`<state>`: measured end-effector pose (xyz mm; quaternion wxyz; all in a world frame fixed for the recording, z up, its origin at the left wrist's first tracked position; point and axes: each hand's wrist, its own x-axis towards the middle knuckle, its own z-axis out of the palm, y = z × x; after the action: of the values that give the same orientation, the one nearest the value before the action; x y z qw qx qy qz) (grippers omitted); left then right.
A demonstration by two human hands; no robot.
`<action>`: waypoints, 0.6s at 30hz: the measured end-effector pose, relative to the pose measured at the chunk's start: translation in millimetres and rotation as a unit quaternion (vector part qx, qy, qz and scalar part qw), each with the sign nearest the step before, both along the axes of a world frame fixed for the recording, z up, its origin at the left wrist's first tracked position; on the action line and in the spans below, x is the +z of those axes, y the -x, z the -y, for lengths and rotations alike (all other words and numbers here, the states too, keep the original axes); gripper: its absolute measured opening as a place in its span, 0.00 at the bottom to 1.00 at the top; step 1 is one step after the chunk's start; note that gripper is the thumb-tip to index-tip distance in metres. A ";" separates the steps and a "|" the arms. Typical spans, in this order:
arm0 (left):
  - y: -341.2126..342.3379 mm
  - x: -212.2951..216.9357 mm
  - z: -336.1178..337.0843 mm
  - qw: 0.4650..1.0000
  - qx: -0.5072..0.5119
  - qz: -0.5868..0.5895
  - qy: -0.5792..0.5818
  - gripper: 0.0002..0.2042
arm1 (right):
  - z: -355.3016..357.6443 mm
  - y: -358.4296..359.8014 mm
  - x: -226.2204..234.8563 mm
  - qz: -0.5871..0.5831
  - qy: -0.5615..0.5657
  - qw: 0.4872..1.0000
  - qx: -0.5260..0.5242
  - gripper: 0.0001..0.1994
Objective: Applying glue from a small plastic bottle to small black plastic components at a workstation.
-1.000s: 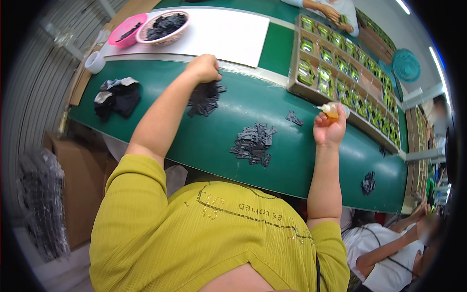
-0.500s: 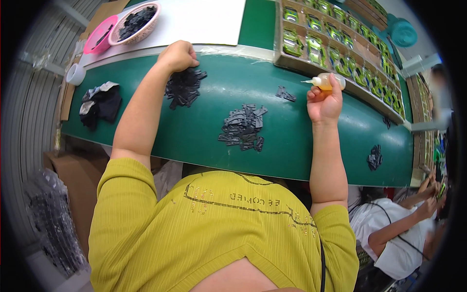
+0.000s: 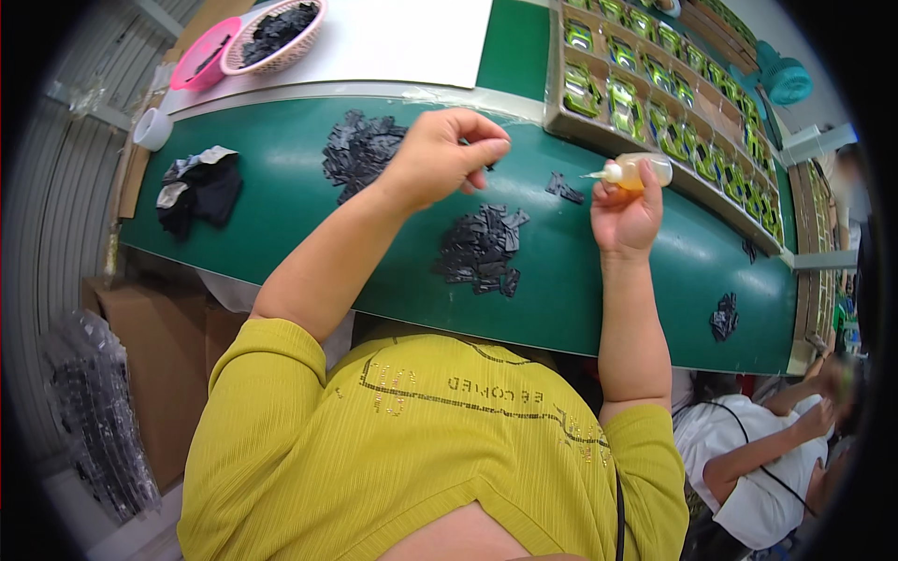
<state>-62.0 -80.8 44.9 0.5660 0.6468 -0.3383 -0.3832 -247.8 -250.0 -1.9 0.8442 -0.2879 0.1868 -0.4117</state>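
Note:
My left hand (image 3: 444, 154) hovers over the green belt (image 3: 281, 234) with its fingertips pinched on a small black piece that barely shows. Just behind it lies a pile of flat black pieces (image 3: 360, 150), and a second pile (image 3: 482, 248) lies below it. My right hand (image 3: 625, 213) is raised to the right, gripping a small clear glue bottle (image 3: 641, 170) with yellowish liquid, its nozzle pointing left toward my left hand. A stray black piece (image 3: 564, 187) lies on the belt between my hands.
A long tray of green-lined compartments (image 3: 655, 103) runs along the belt's far side. Pink baskets (image 3: 271, 37), a white sheet (image 3: 393, 37), a white tape roll (image 3: 152, 129) and a black cloth (image 3: 198, 192) lie at the left. A co-worker (image 3: 758, 449) sits at the lower right.
My left hand has lifted off the far pile of black pieces and swung right toward the bottle, fingers now pinched. The right hand has kept hold of the bottle.

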 end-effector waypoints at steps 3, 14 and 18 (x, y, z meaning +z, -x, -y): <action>12.2 -30.4 17.0 0.991 -0.045 -0.126 0.001 0.11 | -16.5 -6.7 2.2 0.004 0.079 0.997 -0.019 0.08; 15.2 -49.2 23.5 0.977 -0.085 -0.194 -0.027 0.12 | -35.5 -15.7 -4.9 -0.097 0.327 0.937 -0.076 0.08; 15.6 -46.8 25.4 0.978 -0.082 -0.191 -0.030 0.12 | -33.7 -14.0 -7.0 -0.116 0.360 0.923 -0.071 0.07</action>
<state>-77.6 -106.3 -1.9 0.5673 0.5482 -0.2645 -0.5547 -233.8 -216.4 -8.9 0.6250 -0.6037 0.1425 -0.4739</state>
